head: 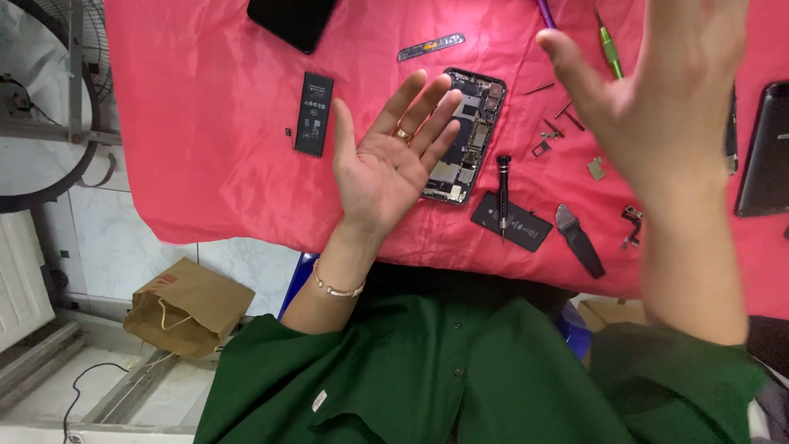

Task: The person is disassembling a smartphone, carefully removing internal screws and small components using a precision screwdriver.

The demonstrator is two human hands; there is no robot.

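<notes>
My left hand (pixel 393 160) is raised palm up with fingers spread, holding nothing, a ring on one finger and a bracelet at the wrist. It hovers over the left side of an opened phone body (pixel 470 140) with exposed circuitry, lying on a red cloth (pixel 214 148). My right hand (pixel 666 90) is lifted high at the right, open and empty, close to the camera. A black screwdriver (pixel 503 193) lies across a black battery (pixel 514 222) just right of the phone.
Another black battery (pixel 314 113) lies left of the phone. A dark phone (pixel 292 20) sits at the top, a green tool (pixel 609 49), a black pry tool (pixel 579 240), small screws and brackets (pixel 559 127) at right, a dark device (pixel 764 148) far right. A paper bag (pixel 187 308) stands on the floor.
</notes>
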